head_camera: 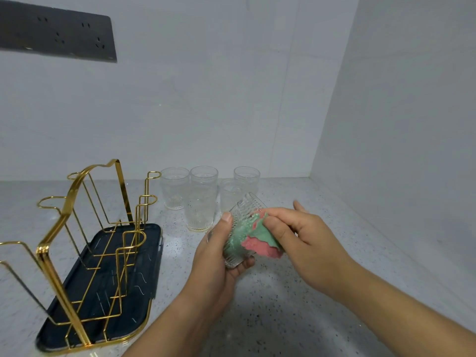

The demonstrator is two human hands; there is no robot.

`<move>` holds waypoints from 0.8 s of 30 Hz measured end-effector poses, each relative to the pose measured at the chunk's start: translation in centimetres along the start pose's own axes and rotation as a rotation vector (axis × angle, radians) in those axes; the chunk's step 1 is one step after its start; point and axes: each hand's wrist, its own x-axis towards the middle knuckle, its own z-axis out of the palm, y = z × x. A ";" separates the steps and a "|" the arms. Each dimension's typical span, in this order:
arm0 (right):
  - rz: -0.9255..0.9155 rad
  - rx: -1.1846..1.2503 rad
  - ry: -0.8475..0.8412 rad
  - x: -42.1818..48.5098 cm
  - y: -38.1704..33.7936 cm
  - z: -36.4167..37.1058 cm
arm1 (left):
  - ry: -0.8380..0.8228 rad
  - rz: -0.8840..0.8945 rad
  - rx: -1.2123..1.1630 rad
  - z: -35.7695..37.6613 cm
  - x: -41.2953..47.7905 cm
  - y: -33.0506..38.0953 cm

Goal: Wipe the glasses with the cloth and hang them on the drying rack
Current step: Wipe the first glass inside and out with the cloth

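Observation:
My left hand (215, 249) grips a clear ribbed glass (240, 220), tilted with its mouth to the right. My right hand (304, 235) pinches a green and pink cloth (257, 240) that is pushed partly into the glass and hangs out of its mouth. Several more clear glasses (201, 194) stand upright in a group on the counter just behind my hands. The gold wire drying rack (85, 228) on its dark tray (146, 266) stands at the left, with no glass on its pegs.
The speckled grey counter (270, 318) runs to a white back wall and a white side wall (399, 124) on the right. A dark socket panel (56, 32) is mounted on the wall at the upper left.

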 end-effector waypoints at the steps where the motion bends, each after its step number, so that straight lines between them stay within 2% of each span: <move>1: -0.042 -0.069 0.036 0.3 0.4 0.4 | -0.038 -0.040 -0.027 0.1 -0.1 0.1; 4: -0.190 -0.230 0.144 0.8 1.8 1.6 | -0.139 -0.154 -0.093 0.2 -0.3 0.6; 6: -0.197 -0.263 0.180 0.9 1.9 2.3 | -0.089 -0.119 -0.056 0.3 -0.3 0.5; 8: -0.157 -0.228 0.256 1.0 1.2 2.9 | 0.015 0.033 0.072 0.5 -0.5 0.1; 11: 0.023 -0.046 0.289 1.3 -1.0 3.2 | 0.129 0.360 0.389 1.0 -1.3 -0.2; 12: 0.056 -0.022 0.282 1.4 -1.7 3.1 | 0.146 0.417 0.457 1.0 -1.6 -0.3; 14: 0.047 -0.059 0.258 1.4 -2.3 3.1 | 0.145 0.431 0.448 1.0 -1.8 -0.5; 16: -0.019 -0.150 0.243 1.3 -1.8 3.2 | 0.105 0.284 0.256 0.9 -1.5 0.1; 19: -0.222 -0.301 0.211 1.0 0.0 3.2 | -0.037 -0.147 -0.144 0.3 -0.8 1.2; 21: -0.409 -0.339 0.201 0.8 1.1 2.4 | -0.188 -0.423 -0.317 -0.2 -0.6 2.0; 22: -0.464 -0.352 0.197 0.6 1.7 1.9 | -0.252 -0.520 -0.347 -0.4 -0.6 2.2; 24: -0.416 -0.346 0.184 0.1 2.5 1.1 | -0.307 -0.577 -0.302 -0.6 -0.4 1.9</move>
